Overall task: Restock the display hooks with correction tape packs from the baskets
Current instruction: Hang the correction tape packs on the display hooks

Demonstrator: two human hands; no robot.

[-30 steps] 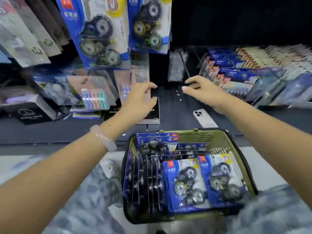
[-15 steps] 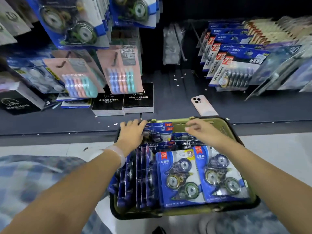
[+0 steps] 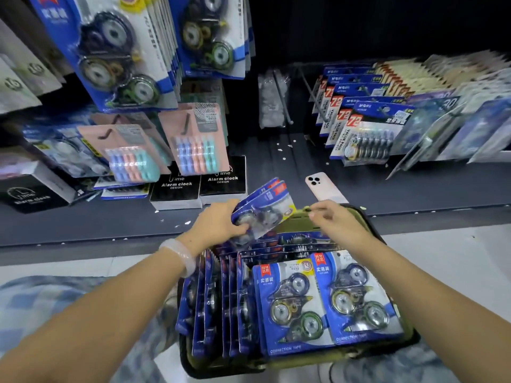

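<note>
Left hand [image 3: 218, 222] gripped correction tape packs [image 3: 262, 207], tilted and lifted above the far edge of the basket [image 3: 409, 331]; two blue card tops showed, fanned, the exact count in the grip unclear. Right hand [image 3: 336, 221] hovered just beside them over the basket's far rim, fingers curled, thumb and forefinger close together; whether they pinched anything could not be told.

Basket was olive green with a dark rim. Two flat packs [image 3: 326, 302] lay face up side by side on the right, each holding three tape dispensers. To their left, a row of upright packs [image 3: 221, 302] stood on edge, roughly seven, edges overlapping so the count was uncertain. More packs lay at the far end, partly hidden.

Two stacks of hanging packs [image 3: 116, 56] of the same kind filled hooks at upper left. Below them hung two pink cards [image 3: 193, 139] of pastel tapes. Two black alarm clock boxes [image 3: 199, 186] sat on the dark shelf [image 3: 276, 161], a pink phone [image 3: 322, 186] lying near them, back up. A row of "72" value packs [image 3: 367, 131] leaned at right. A pale tiled floor [image 3: 456, 252] lay under the basket.
</note>
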